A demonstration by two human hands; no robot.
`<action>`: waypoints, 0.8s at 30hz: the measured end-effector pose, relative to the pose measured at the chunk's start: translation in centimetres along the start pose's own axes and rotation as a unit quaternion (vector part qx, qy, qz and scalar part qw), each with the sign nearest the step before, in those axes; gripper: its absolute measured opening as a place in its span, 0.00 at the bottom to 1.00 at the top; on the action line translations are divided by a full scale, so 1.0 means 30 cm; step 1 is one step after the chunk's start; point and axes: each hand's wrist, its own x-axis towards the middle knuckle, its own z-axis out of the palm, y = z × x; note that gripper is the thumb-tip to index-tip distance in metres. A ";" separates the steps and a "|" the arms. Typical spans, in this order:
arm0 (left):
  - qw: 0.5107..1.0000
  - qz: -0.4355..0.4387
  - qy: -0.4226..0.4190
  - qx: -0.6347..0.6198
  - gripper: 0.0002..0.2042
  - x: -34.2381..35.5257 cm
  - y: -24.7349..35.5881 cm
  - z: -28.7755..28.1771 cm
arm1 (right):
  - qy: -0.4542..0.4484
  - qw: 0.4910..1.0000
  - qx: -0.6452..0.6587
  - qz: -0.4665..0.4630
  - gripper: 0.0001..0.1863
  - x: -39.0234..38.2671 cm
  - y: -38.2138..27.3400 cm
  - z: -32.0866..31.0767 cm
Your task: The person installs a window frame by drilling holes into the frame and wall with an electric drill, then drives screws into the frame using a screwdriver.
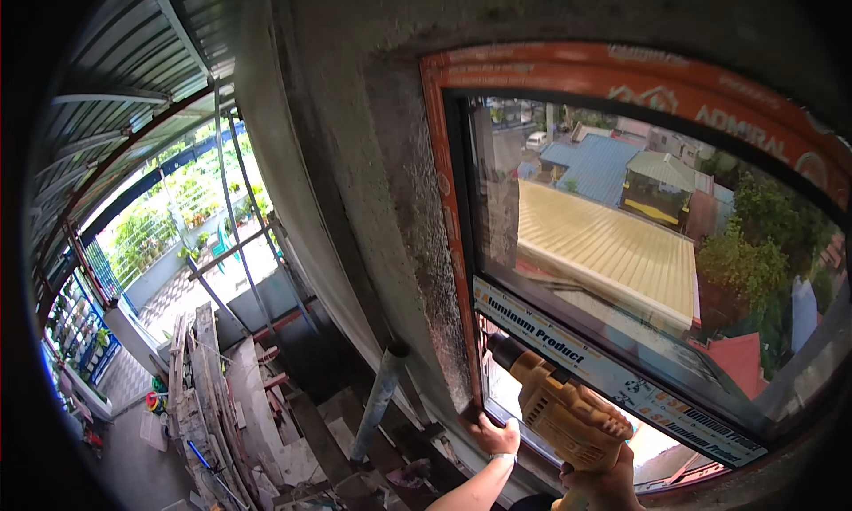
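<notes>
My right hand (605,487) grips a yellow cordless drill (568,413) by its handle. The drill's dark front end points up and left, toward the left side of the window frame (451,209), in front of the lower pane. My left hand (495,436) is at the frame's lower left side, below the drill's front end, with its fingers curled together against the edge. What they hold, if anything, is too small to make out. Orange protective film covers the outer frame, and printed tape (568,344) runs along the dark crossbar.
Rough concrete wall (382,156) surrounds the window. Below it on the left stand a grey pipe (380,404) and stacked wooden planks (209,396). A metal roof (133,94) covers the area at the left. Through the glass, a cream corrugated roof (603,254) shows.
</notes>
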 end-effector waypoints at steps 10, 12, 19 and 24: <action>0.993 -0.067 -0.077 -0.059 0.33 -0.002 -0.026 -0.004 | -0.042 0.996 0.077 0.023 0.23 0.016 0.022 -0.023; 0.994 -0.056 -0.064 -0.069 0.33 -0.011 -0.070 0.024 | -0.028 0.998 0.053 0.028 0.23 0.016 0.020 -0.026; 0.932 -0.140 -0.090 -0.323 0.31 -0.009 -0.160 0.076 | -0.054 0.996 0.074 0.004 0.23 0.017 0.012 -0.019; 0.995 -0.032 -0.062 -0.073 0.29 -0.006 -0.064 0.015 | -0.042 0.997 0.062 -0.004 0.24 0.016 0.017 -0.013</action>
